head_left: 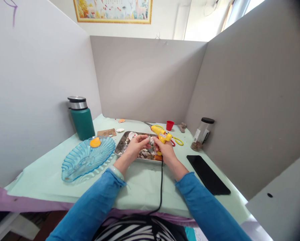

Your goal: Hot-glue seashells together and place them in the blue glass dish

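Observation:
Over a metal tray [118, 147] of small stones and shells, my left hand [136, 146] and my right hand [167, 152] meet at the fingertips. Between them is a small whitish piece [151, 140], pinched from both sides; its exact kind is too small to tell. A yellow glue gun [161, 133] is right at my right hand, its nozzle toward the upper left. My right hand partly hides its handle, so I cannot tell whether the palm also grips it. Its black cord [161, 187] runs down over the table's front edge.
On the left stand a blue glass shell-shaped dish [86, 164] with an orange piece [95, 142] and a green bottle [82, 122]. Scissors [178, 141] and a red cup [170, 125] lie behind. A jar [201, 135] and black phone-like slab [207, 174] are right. Grey panels [147, 77] enclose the table.

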A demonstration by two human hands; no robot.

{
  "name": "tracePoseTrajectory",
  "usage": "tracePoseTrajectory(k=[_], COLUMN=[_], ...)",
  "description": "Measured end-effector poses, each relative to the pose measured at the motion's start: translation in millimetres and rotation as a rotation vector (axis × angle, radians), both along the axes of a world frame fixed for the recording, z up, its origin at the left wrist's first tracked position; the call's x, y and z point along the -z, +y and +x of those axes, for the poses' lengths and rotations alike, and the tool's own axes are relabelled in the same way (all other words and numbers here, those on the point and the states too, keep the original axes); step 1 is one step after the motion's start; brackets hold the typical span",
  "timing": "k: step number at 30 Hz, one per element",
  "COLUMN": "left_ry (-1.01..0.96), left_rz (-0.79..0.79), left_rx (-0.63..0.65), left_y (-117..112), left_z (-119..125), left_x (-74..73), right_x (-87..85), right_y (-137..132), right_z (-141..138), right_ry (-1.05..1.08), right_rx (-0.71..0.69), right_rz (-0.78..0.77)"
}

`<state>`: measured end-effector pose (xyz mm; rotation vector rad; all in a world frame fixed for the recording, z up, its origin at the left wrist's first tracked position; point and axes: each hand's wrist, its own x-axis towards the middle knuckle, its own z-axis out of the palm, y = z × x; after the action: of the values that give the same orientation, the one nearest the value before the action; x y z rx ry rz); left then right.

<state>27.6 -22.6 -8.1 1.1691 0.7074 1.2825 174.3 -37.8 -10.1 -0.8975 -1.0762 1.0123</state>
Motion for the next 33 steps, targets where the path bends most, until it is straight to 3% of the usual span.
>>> tracePoseTrajectory(k=[11,24,33], left_ry=[-0.095,-0.028,-0.058], left_rz=[-0.001,-0.07,-0.058], left_rx=[0.103,0.0,0.059], left_y=[-0.1,-0.4,-0.5], left_z=[-3.5,-0.9,-1.8], left_x=[2.2,-0.1,-0.3], right_x=[1.2,2.0,-0.2], right_y=[-0.6,-0.4,-0.9], right_z=[0.5,0.7,1.4], right_ry=[-0.006,-0.002,-0.002], right_rx=[-0.047,-0.083,-0.07], right_rz=[-0.022,-0.009,-0.003])
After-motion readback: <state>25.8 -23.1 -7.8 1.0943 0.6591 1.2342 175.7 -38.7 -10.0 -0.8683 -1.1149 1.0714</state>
